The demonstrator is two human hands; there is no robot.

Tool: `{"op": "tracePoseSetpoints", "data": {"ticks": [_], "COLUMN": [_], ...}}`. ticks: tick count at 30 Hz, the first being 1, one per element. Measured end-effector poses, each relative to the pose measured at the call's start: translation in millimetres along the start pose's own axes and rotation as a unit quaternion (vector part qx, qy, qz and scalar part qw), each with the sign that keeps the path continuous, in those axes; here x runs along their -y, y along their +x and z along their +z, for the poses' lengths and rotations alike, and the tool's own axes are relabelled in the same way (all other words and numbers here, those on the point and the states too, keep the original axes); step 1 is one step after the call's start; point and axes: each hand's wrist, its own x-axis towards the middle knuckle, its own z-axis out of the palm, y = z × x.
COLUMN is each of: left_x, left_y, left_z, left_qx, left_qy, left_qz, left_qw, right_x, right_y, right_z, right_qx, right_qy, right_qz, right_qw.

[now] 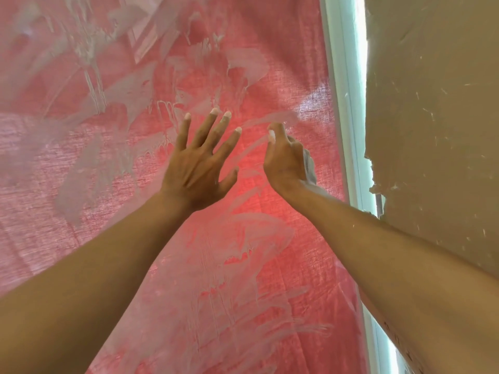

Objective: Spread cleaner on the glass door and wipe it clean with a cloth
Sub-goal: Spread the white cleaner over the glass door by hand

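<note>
With the left hand (198, 168) spread open, fingertips white with cleaner, and the right hand (283, 163) closed on a small crumpled grey cloth (310, 168), the smeared glass door (256, 265) backed by pink fabric is best covered by overlapping strokes toward the white frame (343, 103) at right.

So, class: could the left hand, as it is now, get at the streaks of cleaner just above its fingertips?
Probably yes. The left hand is spread open, holds nothing, and nothing lies between it and the cleaner streaks on the glass door.
</note>
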Motion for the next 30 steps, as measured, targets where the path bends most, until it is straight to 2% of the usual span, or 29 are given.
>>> {"op": "tracePoseSetpoints", "data": {"ticks": [5,8,20,25,30], "left_x": [1.4,4.8,4.8,2.6,-7.7], "left_y": [-2.7,-2.6,1.4,-5.6,-48.8], "left_z": [4.3,3.6,2.3,-1.8,-8.4], "left_qx": [0.022,0.023,0.027,0.022,0.022], "left_qy": [0.009,0.010,0.016,0.009,-0.006], "left_qz": [-0.008,-0.008,-0.006,-0.003,0.040], "left_qw": [1.000,1.000,0.999,1.000,0.999], "right_x": [-10.4,-13.8,-23.5,-24.2,-23.0], "right_y": [6.0,21.9,39.7,23.7,-43.8], "right_z": [-3.7,-11.7,-12.7,-8.6,16.2], "right_qx": [-0.023,-0.046,-0.023,-0.051,-0.061], "right_qy": [0.000,0.014,0.009,0.030,0.074], "right_qz": [-0.002,0.033,0.072,0.029,-0.042], "right_qw": [1.000,0.998,0.997,0.998,0.994]}}
